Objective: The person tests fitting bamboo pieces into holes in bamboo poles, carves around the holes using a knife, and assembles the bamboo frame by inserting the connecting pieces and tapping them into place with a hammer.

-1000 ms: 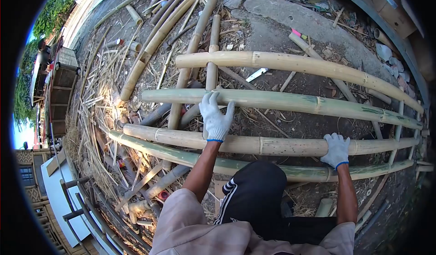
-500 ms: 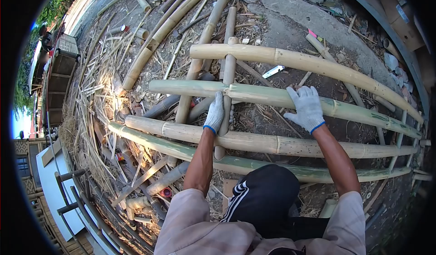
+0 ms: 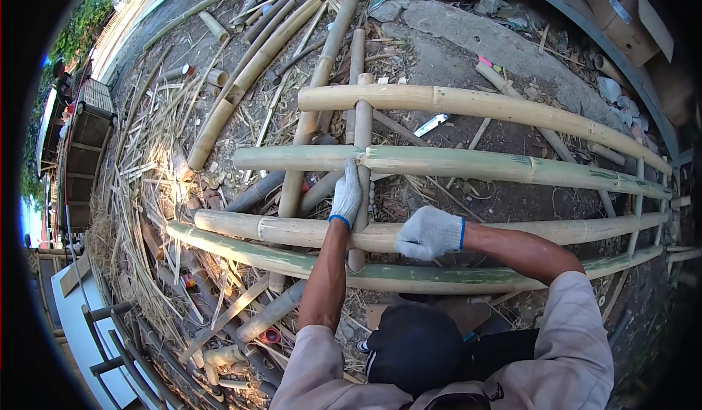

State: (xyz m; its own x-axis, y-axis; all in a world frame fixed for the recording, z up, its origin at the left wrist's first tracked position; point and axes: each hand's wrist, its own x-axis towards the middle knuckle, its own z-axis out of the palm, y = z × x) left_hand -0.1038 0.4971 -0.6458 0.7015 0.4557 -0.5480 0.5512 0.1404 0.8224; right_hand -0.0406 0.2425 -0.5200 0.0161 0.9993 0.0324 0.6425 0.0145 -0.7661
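Observation:
Four long bamboo poles lie side by side, joined by crosspieces. My left hand [image 3: 346, 192], in a white glove, is closed at the short bamboo crosspiece [image 3: 363, 128], just below its crossing with the green pole [image 3: 453, 161]. Its thumb points up to the joint; the other fingers are partly hidden. My right hand [image 3: 430, 233], also gloved, makes a fist in front of the pale third pole [image 3: 497, 234], with nothing visible in it. Farther away is the pale top pole [image 3: 482, 105]; the lowest green pole [image 3: 439, 277] runs nearest my knee.
Bamboo offcuts and split strips [image 3: 157, 169] litter the ground at left. A white and blue object [image 3: 431, 125] lies between the upper poles. Cardboard boxes [image 3: 621, 26] stand at upper right, and a white panel [image 3: 84, 315] is at lower left.
First my left hand turned from lying on the green pole to the crosspiece, which now spans the poles. My right hand went from the third pole to the green one, then back leftward, closing into a fist.

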